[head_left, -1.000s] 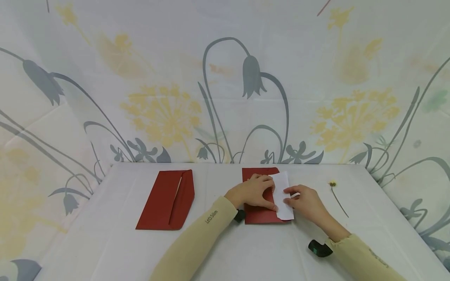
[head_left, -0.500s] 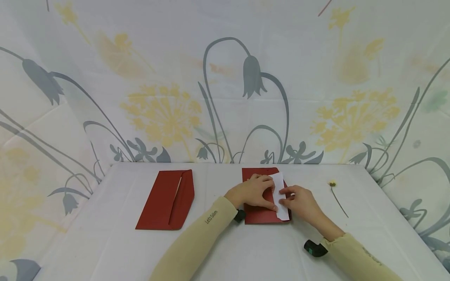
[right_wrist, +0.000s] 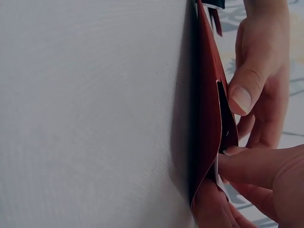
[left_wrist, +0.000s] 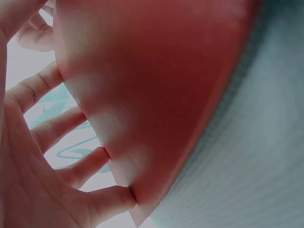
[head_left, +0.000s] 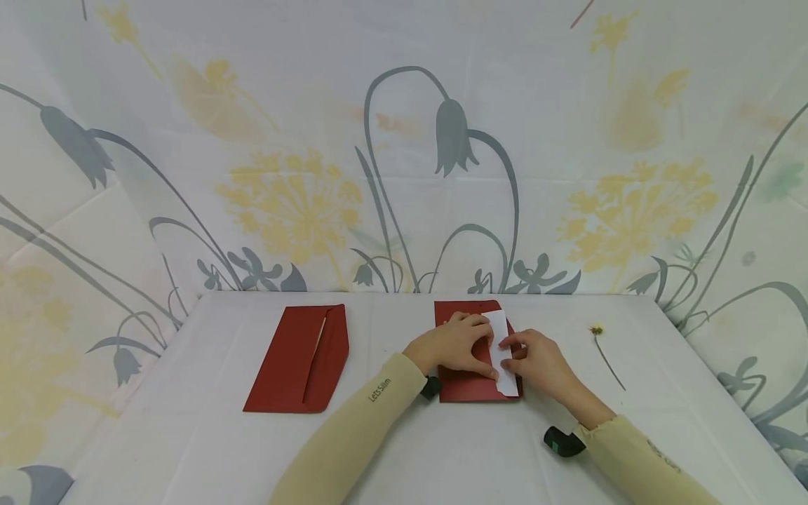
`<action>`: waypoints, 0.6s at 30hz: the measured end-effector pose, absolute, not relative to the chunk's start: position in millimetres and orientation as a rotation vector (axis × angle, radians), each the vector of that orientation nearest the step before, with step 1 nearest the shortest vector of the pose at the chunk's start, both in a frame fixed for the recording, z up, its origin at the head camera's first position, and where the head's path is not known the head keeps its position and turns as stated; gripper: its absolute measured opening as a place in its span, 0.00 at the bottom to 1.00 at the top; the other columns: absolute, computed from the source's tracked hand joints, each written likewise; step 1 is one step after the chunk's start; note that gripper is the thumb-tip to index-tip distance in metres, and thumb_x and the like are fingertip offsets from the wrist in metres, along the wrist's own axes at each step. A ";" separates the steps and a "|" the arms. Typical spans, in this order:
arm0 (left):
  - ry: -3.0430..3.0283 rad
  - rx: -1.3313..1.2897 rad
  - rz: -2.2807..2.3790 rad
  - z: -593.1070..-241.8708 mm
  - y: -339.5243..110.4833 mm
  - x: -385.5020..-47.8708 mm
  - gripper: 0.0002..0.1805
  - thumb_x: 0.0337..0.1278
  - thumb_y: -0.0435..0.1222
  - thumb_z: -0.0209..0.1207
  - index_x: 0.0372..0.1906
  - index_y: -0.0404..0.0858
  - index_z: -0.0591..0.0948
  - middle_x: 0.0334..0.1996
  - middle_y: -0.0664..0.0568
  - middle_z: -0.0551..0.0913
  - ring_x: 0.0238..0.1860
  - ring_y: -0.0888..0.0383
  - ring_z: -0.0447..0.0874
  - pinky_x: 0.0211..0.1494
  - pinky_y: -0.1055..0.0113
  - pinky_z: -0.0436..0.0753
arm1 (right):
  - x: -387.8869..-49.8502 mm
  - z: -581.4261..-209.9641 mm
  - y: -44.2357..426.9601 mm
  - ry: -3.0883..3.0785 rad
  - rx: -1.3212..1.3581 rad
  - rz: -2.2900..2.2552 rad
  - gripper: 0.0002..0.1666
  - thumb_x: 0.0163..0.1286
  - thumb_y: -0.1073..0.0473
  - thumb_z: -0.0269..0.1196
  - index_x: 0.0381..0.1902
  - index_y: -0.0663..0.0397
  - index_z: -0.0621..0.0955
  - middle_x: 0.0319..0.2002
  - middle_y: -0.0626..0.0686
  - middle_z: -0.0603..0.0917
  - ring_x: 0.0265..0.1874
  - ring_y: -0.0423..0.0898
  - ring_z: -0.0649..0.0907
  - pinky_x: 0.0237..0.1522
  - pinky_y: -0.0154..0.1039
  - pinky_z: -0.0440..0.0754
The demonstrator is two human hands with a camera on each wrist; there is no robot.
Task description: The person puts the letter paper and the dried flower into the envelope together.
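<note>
A red envelope (head_left: 463,390) lies right of centre on the table, its flap side to the right. My left hand (head_left: 453,344) rests across it; in the left wrist view its spread fingertips press on the envelope (left_wrist: 152,80). A white sheet of paper (head_left: 499,331) sticks out on the envelope's right side, lying over part of the flap. My right hand (head_left: 544,361) pinches the outer edge of this paper between thumb and fingers. The right wrist view shows the envelope's (right_wrist: 209,104) mouth parted, with my left thumb on its upper layer. The paper's inner part is hidden.
A second red envelope (head_left: 284,365) lies at the left, a pale edge showing at its slit. To the right is a dried yellow flower (head_left: 596,330) on a thin stem. Patterned cloth (head_left: 404,210) stands behind the white table (head_left: 442,456).
My right hand has moved left with the paper, so a narrower strip of it shows beyond the envelope. The left hand has stayed in place.
</note>
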State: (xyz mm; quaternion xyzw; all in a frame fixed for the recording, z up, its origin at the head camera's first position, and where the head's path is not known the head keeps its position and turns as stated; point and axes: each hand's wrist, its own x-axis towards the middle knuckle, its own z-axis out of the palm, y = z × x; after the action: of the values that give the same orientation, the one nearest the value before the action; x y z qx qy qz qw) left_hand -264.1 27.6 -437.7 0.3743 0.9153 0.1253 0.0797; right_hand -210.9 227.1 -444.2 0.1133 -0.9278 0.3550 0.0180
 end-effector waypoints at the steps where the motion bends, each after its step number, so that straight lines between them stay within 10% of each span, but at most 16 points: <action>1: 2.736 1.118 0.378 -437.6 27.6 -264.1 0.30 0.49 0.68 0.63 0.50 0.54 0.74 0.66 0.59 0.68 0.65 0.51 0.62 0.64 0.54 0.73 | -211.5 -444.6 227.2 -2.889 0.346 1.112 0.13 0.57 0.68 0.71 0.41 0.60 0.84 0.40 0.57 0.80 0.34 0.47 0.85 0.33 0.38 0.81; 18: 2.752 1.110 0.397 -439.5 27.6 -264.3 0.30 0.49 0.68 0.63 0.49 0.54 0.75 0.67 0.59 0.67 0.64 0.52 0.64 0.62 0.56 0.74 | -215.2 -449.4 224.4 -2.958 0.284 1.163 0.21 0.59 0.65 0.71 0.49 0.62 0.79 0.37 0.54 0.80 0.35 0.47 0.82 0.37 0.42 0.81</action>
State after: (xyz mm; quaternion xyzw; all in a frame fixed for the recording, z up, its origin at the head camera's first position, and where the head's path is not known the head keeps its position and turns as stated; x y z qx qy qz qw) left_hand -264.3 27.6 -439.5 0.3697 0.9167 0.1322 0.0739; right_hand -215.2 224.4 -449.4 0.0889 -0.9267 0.3643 -0.0246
